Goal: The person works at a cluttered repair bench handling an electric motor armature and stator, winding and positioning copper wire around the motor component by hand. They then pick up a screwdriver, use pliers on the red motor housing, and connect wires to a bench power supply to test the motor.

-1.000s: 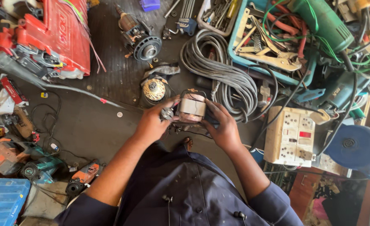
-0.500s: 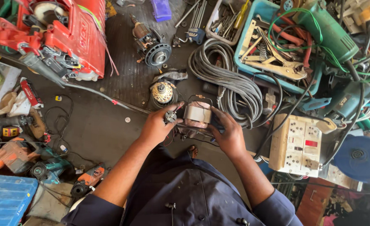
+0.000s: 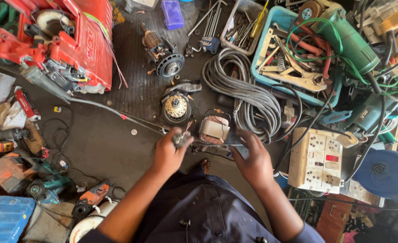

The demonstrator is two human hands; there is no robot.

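Left hand point(image 3: 167, 155) fingers closed on small dark part point(image 3: 180, 139); right hand point(image 3: 252, 159) fingers loosely open, touching wound coil block point(image 3: 214, 128), just beyond both hands, long axis left-right. Farther: motor rotor point(image 3: 177, 107), grey cable coil point(image 3: 246, 92) crowding right.

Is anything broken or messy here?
Yes. The red machine at top left lies open with its insides showing, and a bare motor part sits loose on the floor. The blue tray is a tangle of tools and wires.
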